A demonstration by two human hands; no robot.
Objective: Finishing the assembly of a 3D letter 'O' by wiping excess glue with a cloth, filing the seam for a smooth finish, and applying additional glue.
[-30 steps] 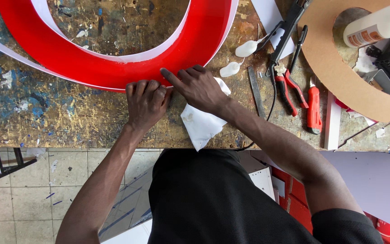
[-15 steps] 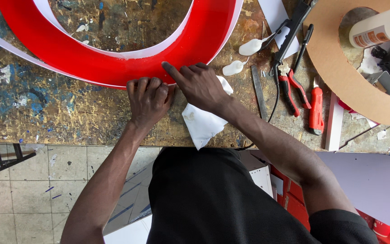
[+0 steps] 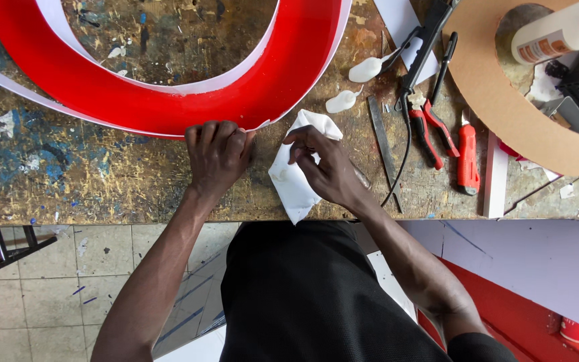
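Observation:
A large red curved band with a white edge point(image 3: 169, 100) lies on the paint-stained wooden workbench point(image 3: 68, 181). My left hand point(image 3: 217, 153) rests fingers-down on the band's near edge, pressing it. My right hand point(image 3: 326, 167) sits to the right over a crumpled white cloth point(image 3: 294, 181), fingers bent and touching the cloth's top. It is unclear whether the fingers pinch the cloth.
Two white glue blobs point(image 3: 343, 100) lie right of the band. Beyond them are a metal file point(image 3: 382, 137), red-handled pliers point(image 3: 430, 131), a red utility knife point(image 3: 467, 157), a black tool with cable point(image 3: 423, 40), a brown cardboard ring point(image 3: 497, 100) and a white glue bottle point(image 3: 561, 30).
My right hand left the red band's edge and moved right and down onto the white cloth. My left hand stayed on the band.

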